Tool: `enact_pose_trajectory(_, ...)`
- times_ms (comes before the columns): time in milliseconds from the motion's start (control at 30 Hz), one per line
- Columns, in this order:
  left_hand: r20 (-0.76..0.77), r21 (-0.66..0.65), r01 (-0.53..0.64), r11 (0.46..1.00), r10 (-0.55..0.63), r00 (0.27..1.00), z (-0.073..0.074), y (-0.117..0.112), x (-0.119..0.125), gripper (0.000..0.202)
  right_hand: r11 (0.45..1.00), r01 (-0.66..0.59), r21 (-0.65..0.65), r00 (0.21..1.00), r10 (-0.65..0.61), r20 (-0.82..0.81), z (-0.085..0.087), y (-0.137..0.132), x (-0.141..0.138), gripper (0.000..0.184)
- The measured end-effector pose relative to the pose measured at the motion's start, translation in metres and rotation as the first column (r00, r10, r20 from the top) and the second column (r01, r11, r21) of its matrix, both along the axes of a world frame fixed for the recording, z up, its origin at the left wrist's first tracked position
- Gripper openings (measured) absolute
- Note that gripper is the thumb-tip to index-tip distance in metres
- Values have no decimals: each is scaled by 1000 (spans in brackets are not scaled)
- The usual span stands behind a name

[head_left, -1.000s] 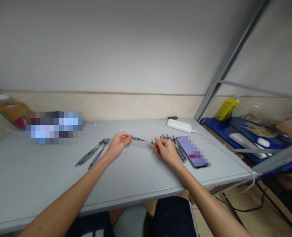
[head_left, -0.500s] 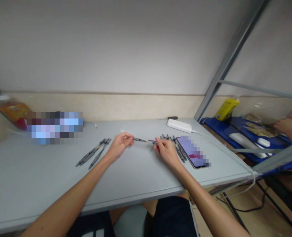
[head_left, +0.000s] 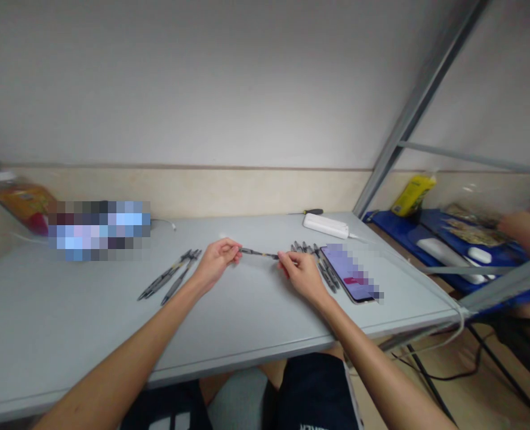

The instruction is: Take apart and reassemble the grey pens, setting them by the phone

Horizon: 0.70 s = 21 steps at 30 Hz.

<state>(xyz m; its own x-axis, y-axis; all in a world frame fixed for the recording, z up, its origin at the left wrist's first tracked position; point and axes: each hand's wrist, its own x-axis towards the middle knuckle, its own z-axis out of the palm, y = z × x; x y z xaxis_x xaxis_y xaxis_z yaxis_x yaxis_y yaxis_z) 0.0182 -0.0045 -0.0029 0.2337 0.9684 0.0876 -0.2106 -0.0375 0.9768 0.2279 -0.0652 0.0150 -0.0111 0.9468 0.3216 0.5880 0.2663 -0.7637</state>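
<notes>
A dark pen (head_left: 258,253) hangs level just above the grey table (head_left: 247,310), gripped at both ends. My left hand (head_left: 215,263) pinches its left end with closed fingers. My right hand (head_left: 301,275) pinches its right end, fingers closed too. To the left of my left hand lie three dark pens (head_left: 170,279) side by side. Just behind and right of my right hand lies a row of several more pens (head_left: 323,266).
A phone (head_left: 351,276) lies right of the pen row. A white power adapter (head_left: 326,226) and a small screwdriver (head_left: 312,212) sit at the table's back. On the right stands a metal rack (head_left: 408,119) over a blue surface with a yellow bottle (head_left: 412,192); another person's hand (head_left: 527,230) is there.
My right hand has slid slightly left along the pen, so the two hands sit a little closer. The other person's hand at the far right has shifted slightly.
</notes>
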Motion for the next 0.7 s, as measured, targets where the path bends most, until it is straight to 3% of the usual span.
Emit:
enact_pose_trajectory(100, -5, 6, -1, 1000, 1, 1000, -1, 1, 0, 31, 1000, -16, -10, 1000, 16, -19, 4, 1, 2, 44)
enact_pose_trajectory(167, 4, -7, -2, 1000, 2, 1000, 0, 0, 0, 31, 996, -11, 87, 1000, 11, 3, 5, 1, 5, 29)
enact_pose_trajectory(200, 9, -18, -2, 1000, 2, 1000, 1, -1, 1, 30, 989, -23, 149, 999, 18, 34, 5, 0, 7, 32)
enact_pose_trajectory(367, 50, -104, 10, 995, -5, 999, 6, -6, 4, 27, 918, -234, 320, 926, 110, 360, -1, -1, 10, 24)
enact_pose_trajectory(533, 52, -117, 6, 993, 0, 999, 4, -5, 5, 28, 919, -229, 320, 906, 81, 414, -8, -1, 4, 28)
enact_pose_trajectory(700, 5, -66, -4, 998, 4, 1000, 0, -3, 4, 33, 952, -197, 233, 929, 105, 356, -2, -1, 0, 29)
